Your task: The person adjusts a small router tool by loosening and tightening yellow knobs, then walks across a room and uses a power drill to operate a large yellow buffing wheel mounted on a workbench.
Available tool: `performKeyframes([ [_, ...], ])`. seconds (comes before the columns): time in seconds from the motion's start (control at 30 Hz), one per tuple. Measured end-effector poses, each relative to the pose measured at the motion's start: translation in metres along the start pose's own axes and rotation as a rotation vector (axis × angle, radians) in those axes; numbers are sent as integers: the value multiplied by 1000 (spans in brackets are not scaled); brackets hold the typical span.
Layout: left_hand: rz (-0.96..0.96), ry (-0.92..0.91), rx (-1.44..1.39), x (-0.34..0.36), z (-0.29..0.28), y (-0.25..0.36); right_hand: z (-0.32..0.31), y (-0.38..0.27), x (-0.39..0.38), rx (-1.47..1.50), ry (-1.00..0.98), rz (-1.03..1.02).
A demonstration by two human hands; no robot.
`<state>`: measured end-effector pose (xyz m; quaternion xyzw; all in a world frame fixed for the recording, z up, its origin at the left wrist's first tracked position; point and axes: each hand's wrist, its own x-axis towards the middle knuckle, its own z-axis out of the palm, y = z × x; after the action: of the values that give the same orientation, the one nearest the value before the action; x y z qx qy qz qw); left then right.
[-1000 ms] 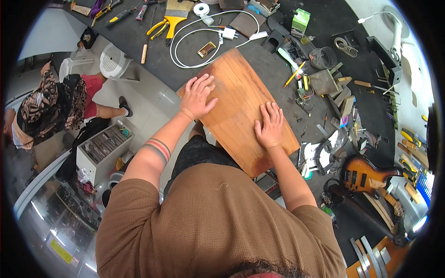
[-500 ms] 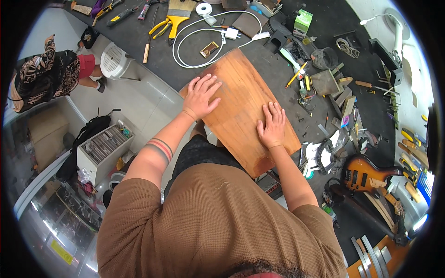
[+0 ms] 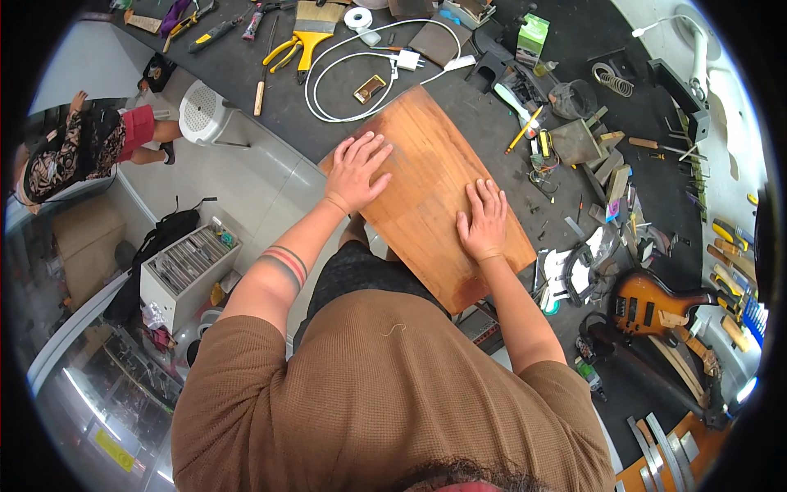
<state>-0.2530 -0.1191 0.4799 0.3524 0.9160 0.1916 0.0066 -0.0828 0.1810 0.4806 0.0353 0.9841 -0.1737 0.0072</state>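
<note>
A rectangular wooden board (image 3: 422,164) lies at a slant over the near edge of the dark workbench, its near end jutting out toward my body. Its grain is orange-brown, with darker patches at the far and near ends. My left hand (image 3: 357,174) rests flat on the board's left part, fingers spread. On the right part lies my right hand (image 3: 485,220), palm down with fingers stretched out. Neither hand grips anything. Beyond the board's far end are a coiled white cable (image 3: 316,92) with a plug and a small brown-and-gold rectangular piece (image 3: 370,88).
A yellow-handled brush (image 3: 310,41) and pliers (image 3: 284,54) lie at the far left. Right of the board are a yellow pencil (image 3: 523,129), wooden blocks, scattered tools and a sunburst electric guitar (image 3: 656,303). A white stool (image 3: 205,115) and another person (image 3: 86,152) are at left.
My hands and the board stay almost still. The other person at left has shifted, with the legs now farther up. The view has moved very slightly.
</note>
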Motion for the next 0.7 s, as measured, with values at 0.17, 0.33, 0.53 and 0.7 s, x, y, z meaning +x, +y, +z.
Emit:
performKeyframes([
  [0.17,12,-4,5,1,3,-2,0,0,0,-4,-3,5],
  [0.33,-40,40,13,-2,3,18,-1,0,0,-3,1,-10],
  [0.53,160,-62,-28,-17,10,63,0,1,-2,-14,10,-5],
  [0.7,143,-77,43,-3,-2,49,0,2,-3,-9,14,0],
])
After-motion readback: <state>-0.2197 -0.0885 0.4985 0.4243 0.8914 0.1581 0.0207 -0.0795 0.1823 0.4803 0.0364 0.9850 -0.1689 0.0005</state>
